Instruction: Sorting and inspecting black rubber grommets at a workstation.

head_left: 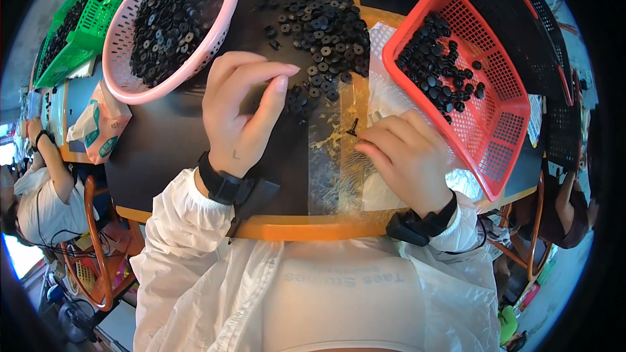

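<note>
The left hand (238, 114) pinches its grip over the loose pile of black washers (323, 26) on the bench (163, 137), while the right hand (407, 156) grips a small black screw (353, 128) upright just below that pile.

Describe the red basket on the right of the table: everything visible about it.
The red basket is a rectangular tray of what looks like moulded plastic, with perforated mesh walls and floor and a solid rim. It sits tilted, resting partly on a clear plastic sheet on the table. Small black disc-shaped parts lie clustered in its upper half; the lower half is bare. The right hand lies just beside its near-left edge; whether they touch is unclear. A dark mesh basket lies behind it.
</note>
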